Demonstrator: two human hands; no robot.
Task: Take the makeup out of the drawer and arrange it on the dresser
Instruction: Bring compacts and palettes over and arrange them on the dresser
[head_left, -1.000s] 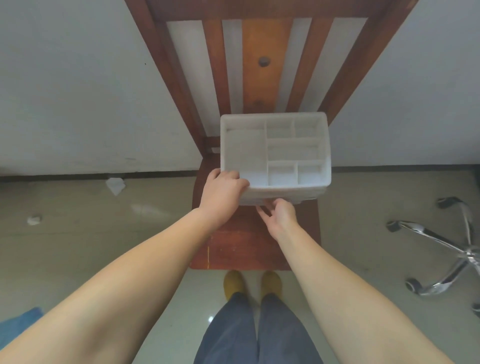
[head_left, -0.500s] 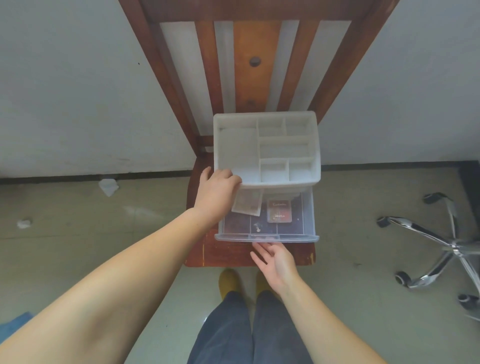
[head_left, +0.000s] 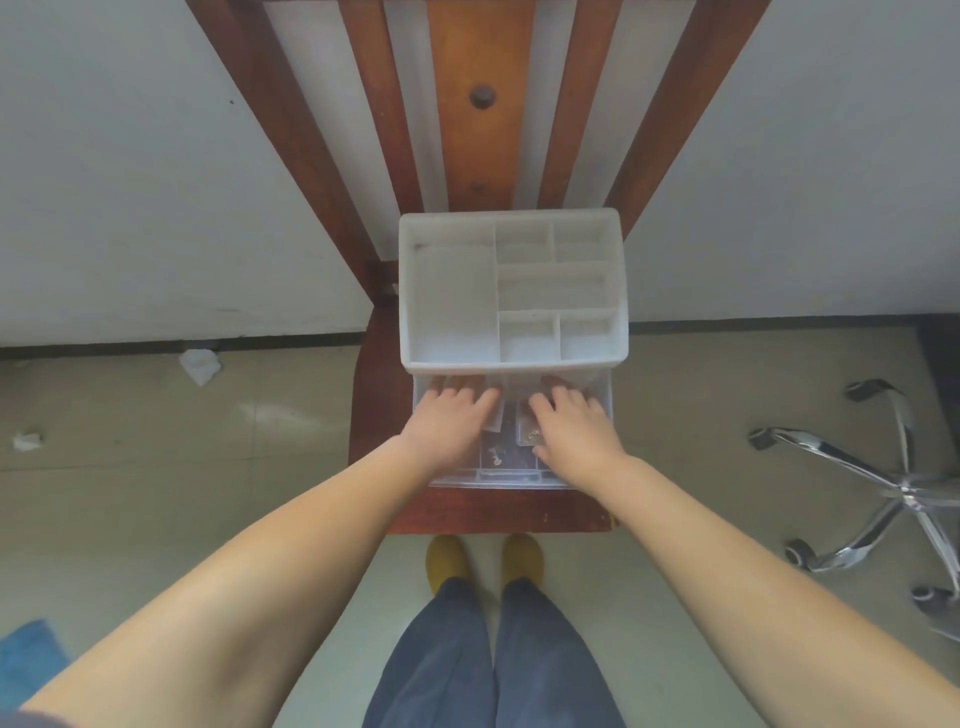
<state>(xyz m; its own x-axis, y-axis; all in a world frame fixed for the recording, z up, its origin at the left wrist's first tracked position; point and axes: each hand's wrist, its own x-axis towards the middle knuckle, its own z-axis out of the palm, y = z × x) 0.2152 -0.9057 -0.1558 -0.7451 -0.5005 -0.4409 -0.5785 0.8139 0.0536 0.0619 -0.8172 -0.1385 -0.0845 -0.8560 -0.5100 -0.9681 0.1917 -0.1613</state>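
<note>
A white plastic organizer (head_left: 408, 291) with several empty top compartments stands on a wooden chair seat (head_left: 498, 512). Its clear drawer (head_left: 607, 415) is pulled out toward me. My left hand (head_left: 449, 421) and my right hand (head_left: 574, 426) both lie palm down inside the drawer. Their fingers stretch back under the organizer's front edge, where the tips are blurred. A pale sachet (head_left: 494, 420) shows beside my left hand and a pinkish flat packet (head_left: 526, 436) beside my right. Small dark items (head_left: 501, 460) lie near the drawer front.
The chair back (head_left: 480, 104) rises against a white wall. A chrome office chair base (head_left: 904, 488) stands on the floor at the right. Crumpled paper (head_left: 200, 366) lies at the left, with a blue cloth (head_left: 28, 660) at the lower left. My feet are under the seat's front edge.
The drawer went from shut to pulled out. My left hand left the organizer's corner and my right hand left the drawer front; both now lie inside the drawer.
</note>
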